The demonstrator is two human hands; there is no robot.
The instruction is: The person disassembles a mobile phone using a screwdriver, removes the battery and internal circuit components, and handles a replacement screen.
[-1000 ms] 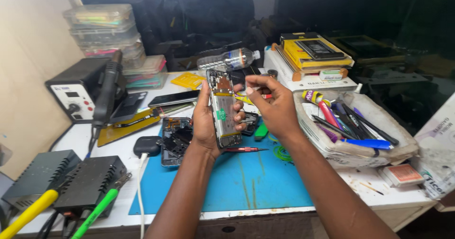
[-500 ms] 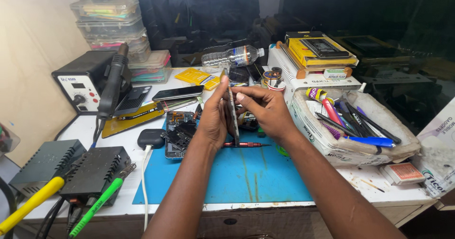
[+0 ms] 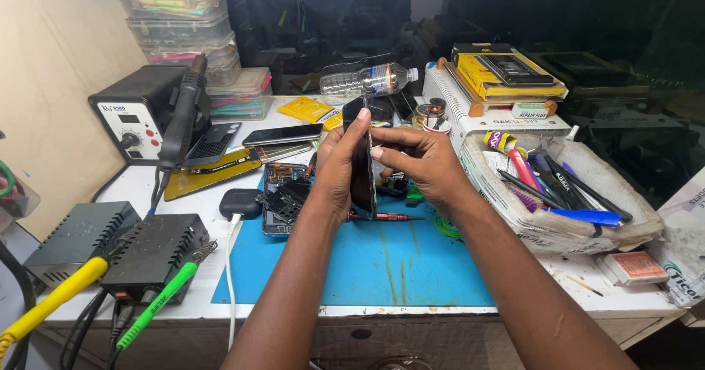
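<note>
— While both arms reach in from the near edge, what do the hands hold?

— A dismantled phone (image 3: 368,166), now turned edge-on to the camera and standing nearly upright over the blue mat (image 3: 382,256). A second ago its open back faced up; half a second ago it was already swinging round. So the inspection of the inside seems over, and the thin side edge is what gets attention.

— And the fingers?

— The left hand (image 3: 339,170) is closed round the phone from the left, its forefinger stretched up along the top edge. The right hand (image 3: 420,166) pinches it from the other side, fingers curled shut on it.

— What lies beneath?

— A red screwdriver (image 3: 385,216) on the mat, just under the phone, with another opened phone (image 3: 283,197) to the left, beside a dark earbud case (image 3: 240,202).

— Further out?

— On the white surface (image 3: 587,300), two grey power units (image 3: 117,245) with yellow and green probes at the near left, a hot-air station (image 3: 143,117) behind them, a cloth tray of pens and tools (image 3: 565,194) on the right. At the back, a plastic bottle (image 3: 367,80), stacked clear boxes (image 3: 180,17), and a dim room.
</note>
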